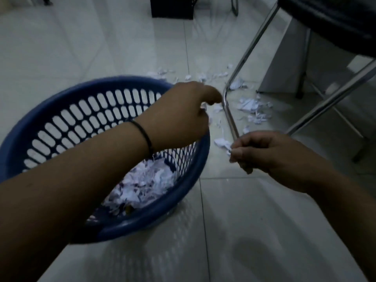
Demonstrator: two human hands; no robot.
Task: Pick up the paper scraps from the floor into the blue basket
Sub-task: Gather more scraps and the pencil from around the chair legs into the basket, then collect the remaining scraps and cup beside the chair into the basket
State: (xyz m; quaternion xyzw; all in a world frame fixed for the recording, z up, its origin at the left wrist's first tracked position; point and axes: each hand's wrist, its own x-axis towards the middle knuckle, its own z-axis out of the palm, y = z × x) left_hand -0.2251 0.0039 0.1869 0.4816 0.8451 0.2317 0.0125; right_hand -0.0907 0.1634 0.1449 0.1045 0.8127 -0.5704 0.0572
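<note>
Round blue slotted plastic basket (114,231) on pale tiled floor (244,231), shredded white paper heap (146,184) inside. Left hand (179,117) over basket's far rim, fingers curled, grip unclear. Right hand (270,153) beside basket, pinching white scrap (222,143). Loose white paper scraps (252,107) beyond basket, around chrome chair leg (230,117).

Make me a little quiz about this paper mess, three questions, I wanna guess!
1. True or false: the blue basket already has paper in it.
2. Which hand pinches a white scrap: A) left hand, B) right hand?
3. What shiny thing stands among the paper scraps on the floor?

Key: 1 true. 2 B. 3 The metal chair leg.
</note>
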